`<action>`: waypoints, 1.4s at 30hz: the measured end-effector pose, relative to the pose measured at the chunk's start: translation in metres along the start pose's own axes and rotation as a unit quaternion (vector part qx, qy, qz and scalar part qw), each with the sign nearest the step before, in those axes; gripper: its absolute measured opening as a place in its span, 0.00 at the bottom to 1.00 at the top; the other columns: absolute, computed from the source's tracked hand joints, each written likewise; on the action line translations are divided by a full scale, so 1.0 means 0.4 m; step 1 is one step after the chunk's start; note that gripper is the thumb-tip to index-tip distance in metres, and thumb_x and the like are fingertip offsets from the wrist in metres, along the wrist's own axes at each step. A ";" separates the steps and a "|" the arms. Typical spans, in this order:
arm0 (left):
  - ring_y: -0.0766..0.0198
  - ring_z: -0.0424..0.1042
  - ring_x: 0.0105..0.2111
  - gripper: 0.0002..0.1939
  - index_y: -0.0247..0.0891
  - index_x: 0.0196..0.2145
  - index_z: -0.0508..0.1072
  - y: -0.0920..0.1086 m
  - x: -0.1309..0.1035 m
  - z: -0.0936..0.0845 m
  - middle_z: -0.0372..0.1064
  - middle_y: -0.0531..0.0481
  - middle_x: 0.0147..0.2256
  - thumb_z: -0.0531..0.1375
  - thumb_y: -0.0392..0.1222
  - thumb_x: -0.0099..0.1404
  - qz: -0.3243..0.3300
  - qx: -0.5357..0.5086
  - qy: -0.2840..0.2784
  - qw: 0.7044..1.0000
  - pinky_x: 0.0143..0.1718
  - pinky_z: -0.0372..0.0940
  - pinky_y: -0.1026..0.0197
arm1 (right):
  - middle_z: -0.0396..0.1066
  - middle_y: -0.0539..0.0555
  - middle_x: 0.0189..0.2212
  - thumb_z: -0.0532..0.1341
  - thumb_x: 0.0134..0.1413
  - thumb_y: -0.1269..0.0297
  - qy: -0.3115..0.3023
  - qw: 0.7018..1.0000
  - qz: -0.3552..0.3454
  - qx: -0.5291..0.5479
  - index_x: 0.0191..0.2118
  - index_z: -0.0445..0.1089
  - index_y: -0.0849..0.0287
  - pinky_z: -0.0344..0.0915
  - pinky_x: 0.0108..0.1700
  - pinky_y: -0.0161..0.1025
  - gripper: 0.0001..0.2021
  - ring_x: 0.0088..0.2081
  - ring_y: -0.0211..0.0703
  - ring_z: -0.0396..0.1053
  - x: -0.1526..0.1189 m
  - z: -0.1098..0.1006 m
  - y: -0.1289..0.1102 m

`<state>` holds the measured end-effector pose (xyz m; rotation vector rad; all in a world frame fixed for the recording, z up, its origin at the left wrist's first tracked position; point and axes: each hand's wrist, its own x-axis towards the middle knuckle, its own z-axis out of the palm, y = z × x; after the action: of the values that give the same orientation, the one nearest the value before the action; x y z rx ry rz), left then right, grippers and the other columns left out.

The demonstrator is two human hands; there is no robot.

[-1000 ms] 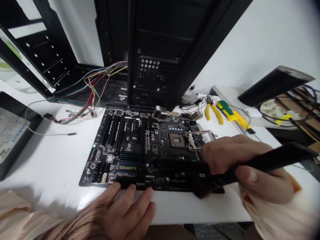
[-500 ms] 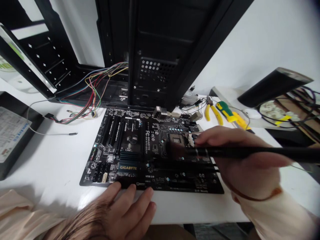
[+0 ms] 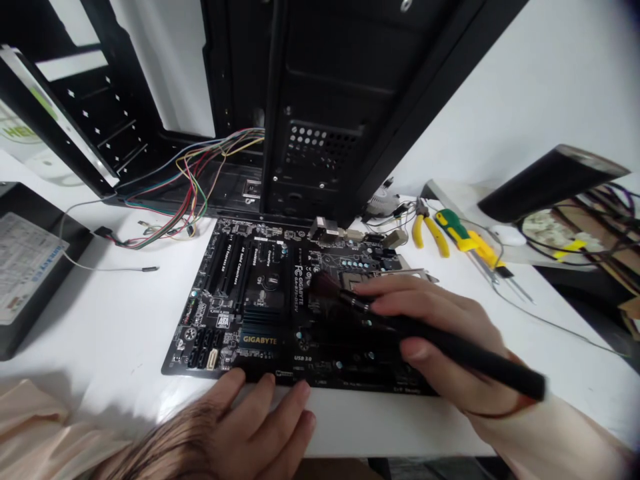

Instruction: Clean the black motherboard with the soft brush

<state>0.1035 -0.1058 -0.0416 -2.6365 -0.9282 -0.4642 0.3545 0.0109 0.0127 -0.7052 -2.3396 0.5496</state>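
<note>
Right hand [image 3: 445,313]: grip is narrow, thumb one side and fingers the other, on the handle of a black brush [image 3: 475,360]. Bristles [image 3: 326,287] point left over the motherboard [image 3: 270,293], just left of its CPU socket [image 3: 353,279]; can't tell how hard they press, if they touch. Socket is partly hidden by hand and brush.

Left hand [image 3: 263,427]: grip holds nothing, fingers spread, tips at the motherboard's near edge, left of its middle. Good spot to steady it.

Motherboard lies flat on the tabletop [image 3: 380,427], component side up.

Looks like brushing is the step in hand. My take: light strokes, bristle tips only, one direction, off toward a board edge. Go around the socket, not across it; contacts there could bend. Keep the metal ferrule [image 3: 355,301] off the parts. Left fingers should hold the edge only and stay off components.

Around the motherboard: black case [image 3: 320,80] stands just behind it, loose wires [image 3: 193,190] beyond its far left corner, power supply [image 3: 30,273] well left, pliers [image 3: 436,233] and screwdriver [image 3: 453,227] beyond its far right corner.
</note>
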 end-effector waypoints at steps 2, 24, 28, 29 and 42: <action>0.58 0.64 0.46 0.13 0.48 0.49 0.71 0.000 0.000 0.001 0.67 0.58 0.53 0.50 0.41 0.74 -0.004 0.000 0.004 1.000 0.45 0.57 0.51 | 0.73 0.60 0.45 0.58 0.58 0.62 -0.029 0.999 -0.031 -0.014 0.45 0.67 0.56 0.71 0.46 0.38 0.10 0.46 0.44 0.72 -0.002 0.010 0.008; 0.59 0.64 0.46 0.15 0.46 0.47 0.73 0.015 -0.005 0.023 0.69 0.58 0.51 0.48 0.37 0.75 -0.037 -0.023 0.052 0.998 0.46 0.57 0.51 | 0.71 0.52 0.25 0.55 0.60 0.64 0.022 0.994 0.015 0.103 0.31 0.68 0.56 0.68 0.32 0.36 0.08 0.29 0.41 0.71 0.005 0.007 0.029; 0.60 0.65 0.45 0.15 0.46 0.45 0.73 0.024 -0.004 0.029 0.70 0.58 0.49 0.47 0.37 0.75 -0.056 -0.033 0.069 0.996 0.46 0.57 0.51 | 0.72 0.51 0.26 0.55 0.61 0.63 0.136 0.978 0.046 0.150 0.30 0.70 0.56 0.68 0.34 0.37 0.10 0.31 0.40 0.71 0.002 0.014 0.044; 0.60 0.65 0.45 0.15 0.46 0.45 0.73 0.026 -0.004 0.031 0.70 0.58 0.49 0.48 0.37 0.75 -0.060 -0.034 0.074 0.995 0.46 0.57 0.51 | 0.73 0.52 0.28 0.55 0.61 0.64 0.156 0.978 0.049 0.128 0.31 0.70 0.56 0.68 0.35 0.37 0.09 0.32 0.40 0.71 0.001 0.015 0.046; 0.60 0.64 0.45 0.16 0.45 0.46 0.73 0.029 -0.005 0.033 0.70 0.57 0.50 0.46 0.36 0.75 -0.067 -0.048 0.071 0.994 0.47 0.57 0.50 | 0.74 0.53 0.32 0.58 0.56 0.71 0.131 0.991 0.004 -0.036 0.35 0.70 0.56 0.70 0.36 0.37 0.04 0.34 0.41 0.73 0.007 0.011 0.038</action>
<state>0.1121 -0.1103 -0.0565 -2.5952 -1.0646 -0.7351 0.3547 0.0233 0.0026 -0.7720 -2.1208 0.3538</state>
